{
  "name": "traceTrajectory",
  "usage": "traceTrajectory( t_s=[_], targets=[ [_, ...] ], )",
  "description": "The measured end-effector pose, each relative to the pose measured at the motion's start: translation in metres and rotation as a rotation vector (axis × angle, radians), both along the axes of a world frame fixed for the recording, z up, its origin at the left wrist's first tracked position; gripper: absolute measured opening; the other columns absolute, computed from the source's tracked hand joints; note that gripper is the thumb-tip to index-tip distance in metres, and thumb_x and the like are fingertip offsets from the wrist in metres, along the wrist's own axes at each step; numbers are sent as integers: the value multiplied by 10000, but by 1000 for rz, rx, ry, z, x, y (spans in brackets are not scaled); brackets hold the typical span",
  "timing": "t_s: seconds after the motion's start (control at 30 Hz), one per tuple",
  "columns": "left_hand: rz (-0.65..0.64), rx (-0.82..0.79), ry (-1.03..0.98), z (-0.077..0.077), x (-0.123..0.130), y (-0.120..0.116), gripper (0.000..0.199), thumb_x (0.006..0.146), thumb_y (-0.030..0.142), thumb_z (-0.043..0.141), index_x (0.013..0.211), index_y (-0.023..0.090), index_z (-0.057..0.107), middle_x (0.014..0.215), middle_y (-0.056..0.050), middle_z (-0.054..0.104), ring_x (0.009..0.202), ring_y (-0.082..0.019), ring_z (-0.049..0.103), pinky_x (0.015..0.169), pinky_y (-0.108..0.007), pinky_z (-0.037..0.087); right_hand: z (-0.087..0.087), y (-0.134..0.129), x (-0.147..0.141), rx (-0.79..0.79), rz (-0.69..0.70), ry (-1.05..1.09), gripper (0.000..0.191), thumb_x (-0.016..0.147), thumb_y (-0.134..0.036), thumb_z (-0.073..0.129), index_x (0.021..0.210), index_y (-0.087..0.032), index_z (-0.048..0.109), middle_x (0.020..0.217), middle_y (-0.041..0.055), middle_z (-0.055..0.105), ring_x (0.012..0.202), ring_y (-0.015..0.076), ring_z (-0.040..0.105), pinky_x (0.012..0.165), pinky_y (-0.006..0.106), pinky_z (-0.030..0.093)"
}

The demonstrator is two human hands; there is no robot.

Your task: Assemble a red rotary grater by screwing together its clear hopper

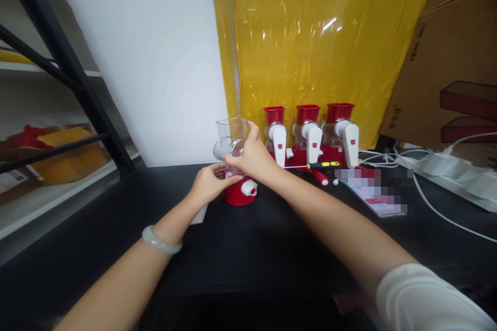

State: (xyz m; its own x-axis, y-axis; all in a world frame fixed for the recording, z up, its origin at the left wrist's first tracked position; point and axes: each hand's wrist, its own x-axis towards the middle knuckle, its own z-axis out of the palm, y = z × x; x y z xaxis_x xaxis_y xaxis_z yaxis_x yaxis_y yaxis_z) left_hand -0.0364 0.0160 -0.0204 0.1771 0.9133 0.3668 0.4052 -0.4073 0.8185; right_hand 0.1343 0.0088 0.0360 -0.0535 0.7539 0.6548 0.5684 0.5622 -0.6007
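Both hands are on one grater (236,165) at the far middle of the black table (248,253). My right hand (252,156) is closed around its clear drum part, and my left hand (209,183) pinches its lower side above the red base. Three finished graters (310,134) stand just right, with a screwdriver (314,166) near them.

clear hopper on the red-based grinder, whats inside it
The clear hopper looks empty at its top. The right hand covers its lower part, so nothing there can be seen.
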Motion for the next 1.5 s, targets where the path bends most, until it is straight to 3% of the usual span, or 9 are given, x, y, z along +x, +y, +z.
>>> traceTrajectory(
  t_s=[0.13,0.27,0.43,0.57,0.7,0.9,1.2,1.3,1.5],
  targets=[
    [3,7,35,4,2,-5,524,646,478,886,1046,167,754,1039,-111,795,975,-296,747,906,-425,584,-2,-1,0,-17,19,-65,1180,727,-472,766,1573,-125,21,1530,309,345,1373,393,482,1123,538,377],
    [57,31,90,6,4,-9,505,653,499,879,1013,171,746,1035,-115,792,974,-298,744,899,-425,588,11,-8,6,-101,14,-130,1226,721,-577,766,1586,-120,27,1526,311,350,1407,427,419,1136,595,330],
    [91,15,101,5,3,-8,578,626,521,892,1052,168,723,1090,-126,779,1008,-314,736,920,-433,585,61,2,19,-3,-14,-259,929,804,-654,660,1512,-146,337,1523,242,381,1461,448,293,1151,641,268],
    [107,-15,72,5,1,-6,637,585,499,920,1082,156,718,1115,-151,769,1027,-338,730,929,-452,580,105,43,20,-16,181,-439,624,745,-452,801,1300,-243,608,1366,92,570,1372,392,446,1122,575,364],
    [77,-22,47,6,1,-8,586,587,485,920,1038,160,733,1096,-153,774,1028,-347,729,925,-463,577,126,82,14,-102,228,-487,401,722,-338,836,1091,-230,726,1159,36,665,1231,345,591,1028,508,471],
    [20,-38,40,5,0,-6,569,605,472,909,1045,155,738,1112,-147,773,1045,-332,727,945,-457,571,130,103,8,-79,223,-512,333,752,-370,819,1033,-203,758,1068,25,670,1205,354,614,981,541,493],
    [12,-27,71,8,0,-8,553,623,484,893,1060,175,757,1107,-123,779,1032,-329,730,926,-433,572,135,99,1,-23,211,-611,411,722,-537,807,922,-180,764,922,20,685,1082,331,675,934,527,529],
    [4,-20,93,9,-1,-8,495,634,475,881,1020,185,774,1055,-123,788,982,-329,740,884,-428,575,132,99,-5,30,140,-609,505,711,-639,771,908,-175,753,926,39,695,1085,326,676,937,515,534],
    [-4,-8,125,9,-3,-7,479,642,462,870,1031,196,785,1038,-118,790,983,-331,736,872,-425,568,126,97,-19,-8,-35,-569,526,688,-650,793,891,-167,745,901,88,692,1149,374,646,969,557,503]
  ],
)
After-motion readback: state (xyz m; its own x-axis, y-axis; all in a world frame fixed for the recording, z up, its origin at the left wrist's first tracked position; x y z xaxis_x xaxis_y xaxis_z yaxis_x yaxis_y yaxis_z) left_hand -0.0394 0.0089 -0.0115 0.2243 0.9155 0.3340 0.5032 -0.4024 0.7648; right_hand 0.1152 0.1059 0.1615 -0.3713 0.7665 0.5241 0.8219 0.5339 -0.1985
